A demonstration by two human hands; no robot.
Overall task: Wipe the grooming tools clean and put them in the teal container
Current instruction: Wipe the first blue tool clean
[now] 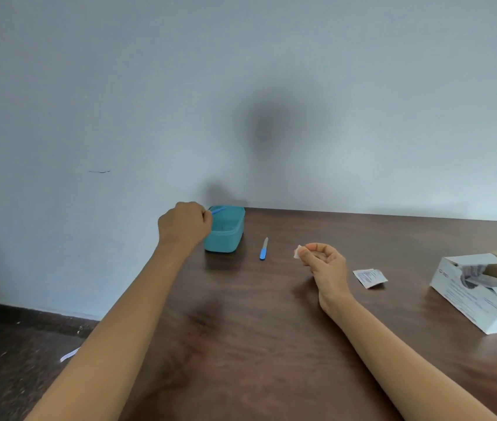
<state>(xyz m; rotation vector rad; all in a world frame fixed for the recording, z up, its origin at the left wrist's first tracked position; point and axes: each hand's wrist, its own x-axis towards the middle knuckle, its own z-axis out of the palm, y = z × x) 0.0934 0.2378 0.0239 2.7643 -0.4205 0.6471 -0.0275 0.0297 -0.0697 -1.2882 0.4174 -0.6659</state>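
Pale grey-blue wall (241, 86) rises directly behind the teal container (229, 238), with soft shadows on it above the container. Dark brown wooden surface (256, 344) carries the container at its far left corner, hard by the wall; the rest of it runs right of the container and back toward the person. Dark floor (13, 344) shows left of and below the container, past the surface's edge, with a scrap of white paper (69, 354) on it. White cardboard box (478, 299), flaps open and print on its side, sits far right of the container, well apart and nearer the person. The container is rounded, open-topped and upright. Left hand (185, 224) is at the container's left rim, fingers curled in a fist round one end of a thin blue tool (218, 210). Right hand (323, 262) is raised right of the container, well apart, thumb and forefinger pinching a small white wipe (297, 252), its other fingers loosely curled. Small white printed packet (370, 278), ragged along one edge, lies flat farther right of the container, between the right hand and the box. Nail file (264, 249), blue handle and grey blade, lies flat near the container's right side, between it and the right hand, blade toward the wall. The blue tool's free end slants over the container's open top.
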